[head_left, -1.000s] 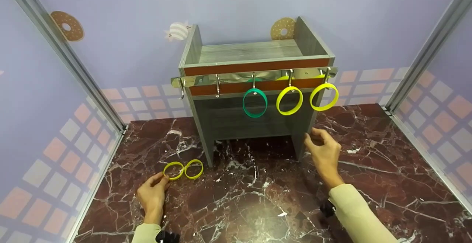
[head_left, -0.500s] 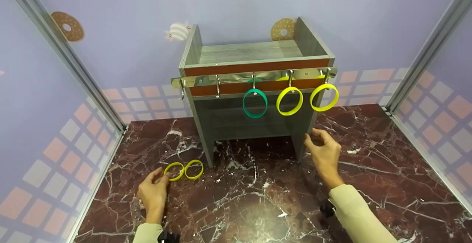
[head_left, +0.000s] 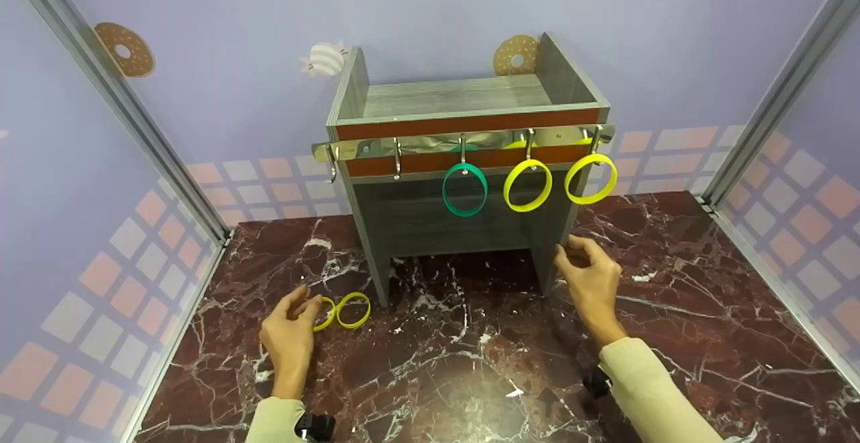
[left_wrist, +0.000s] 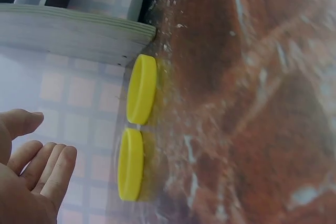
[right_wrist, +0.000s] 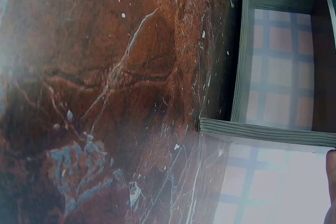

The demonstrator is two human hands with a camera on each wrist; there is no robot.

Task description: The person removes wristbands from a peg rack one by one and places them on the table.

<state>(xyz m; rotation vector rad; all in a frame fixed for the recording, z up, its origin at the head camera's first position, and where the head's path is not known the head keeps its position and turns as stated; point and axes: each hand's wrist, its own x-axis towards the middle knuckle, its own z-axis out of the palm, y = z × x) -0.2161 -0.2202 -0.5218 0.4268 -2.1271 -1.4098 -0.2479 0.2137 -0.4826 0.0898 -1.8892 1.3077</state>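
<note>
My left hand (head_left: 289, 339) hovers by two yellow rings on the marbled tabletop. It partly hides the nearer ring (head_left: 326, 314), while the other ring (head_left: 353, 310) lies beside it. In the left wrist view the fingers are loosely bent, thumb apart, and a gap separates them from the rings (left_wrist: 130, 163). My right hand (head_left: 591, 278) is at the right side panel of a grey wooden shelf unit (head_left: 457, 218), its bent fingertips against the panel. Only a sliver of a fingertip (right_wrist: 331, 169) shows in the right wrist view.
A metal hook rail (head_left: 366, 149) runs across the unit's front. A green ring (head_left: 445, 194) and two yellow rings (head_left: 508, 194) (head_left: 614, 181) hang from its right-hand hooks. The two left hooks (head_left: 396, 160) bear no ring. Patterned walls (head_left: 235, 80) enclose the tabletop (head_left: 430, 376).
My left hand has moved up and to the right, from the near edge of the left ring to over it. The rings and my right hand have stayed in place.
</note>
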